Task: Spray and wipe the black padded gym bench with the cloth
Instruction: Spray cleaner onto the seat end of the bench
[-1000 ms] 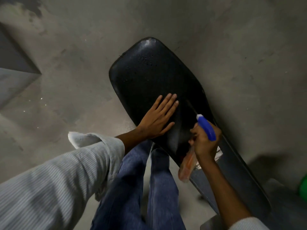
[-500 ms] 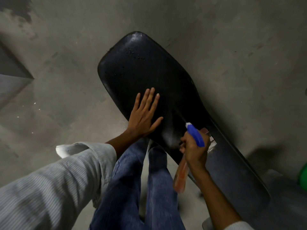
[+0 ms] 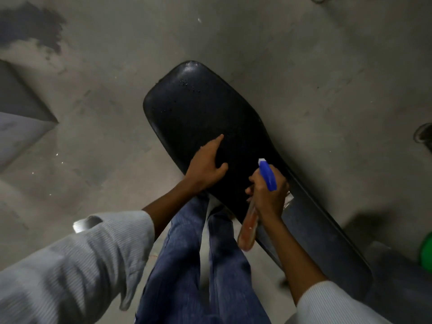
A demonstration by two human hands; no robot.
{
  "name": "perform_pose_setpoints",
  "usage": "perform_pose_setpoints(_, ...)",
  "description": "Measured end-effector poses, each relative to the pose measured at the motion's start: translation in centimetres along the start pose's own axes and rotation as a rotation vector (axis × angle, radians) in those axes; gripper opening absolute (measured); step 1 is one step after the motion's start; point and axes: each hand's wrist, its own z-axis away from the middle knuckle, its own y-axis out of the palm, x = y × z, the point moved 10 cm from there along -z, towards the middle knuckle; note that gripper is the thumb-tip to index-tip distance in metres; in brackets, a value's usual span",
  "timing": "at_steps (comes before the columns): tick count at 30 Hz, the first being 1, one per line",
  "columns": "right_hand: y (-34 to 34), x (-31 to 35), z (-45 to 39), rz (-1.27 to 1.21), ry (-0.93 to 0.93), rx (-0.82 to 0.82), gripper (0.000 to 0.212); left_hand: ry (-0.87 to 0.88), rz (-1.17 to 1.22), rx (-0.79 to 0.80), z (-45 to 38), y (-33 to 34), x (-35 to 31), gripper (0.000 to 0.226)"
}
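The black padded gym bench [image 3: 198, 108] runs from the upper middle down to the lower right, with small droplets near its far end. My left hand [image 3: 205, 166] rests on the pad near its left edge, index finger stretched out, holding nothing. My right hand [image 3: 268, 197] is closed around a spray bottle [image 3: 268, 175] with a blue head and an orange body hanging below the hand. The nozzle points toward the far end of the bench. A small pale patch [image 3: 289, 200] shows on the bench beside my right hand; I cannot tell if it is the cloth.
Grey concrete floor [image 3: 327, 66] surrounds the bench. A grey slanted block [image 3: 21, 122] lies at the left. A green object [image 3: 426, 252] and a dark round thing [image 3: 424, 135] sit at the right edge. My legs in blue jeans [image 3: 187, 265] stand against the bench's near side.
My left hand, flat with fingers spread before, has turned and drawn most fingers in, staying on the pad. The right hand keeps the bottle in about the same spot.
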Motion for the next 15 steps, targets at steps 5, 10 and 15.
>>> perform_pose_setpoints(5,-0.1,2.4,0.3,-0.025,-0.037,-0.009,0.011,0.223,0.172,0.313,4.3,0.7,-5.6,0.125)
perform_pose_setpoints(10,-0.8,6.9,2.8,-0.133,-0.074,-0.045,0.044,0.36,0.267,0.2,7.9,-2.0,-10.3,0.125)
perform_pose_setpoints(15,3.1,10.2,5.9,-0.037,-0.134,0.23,0.078,0.281,0.323,0.025,8.7,-5.6,-9.8,0.076)
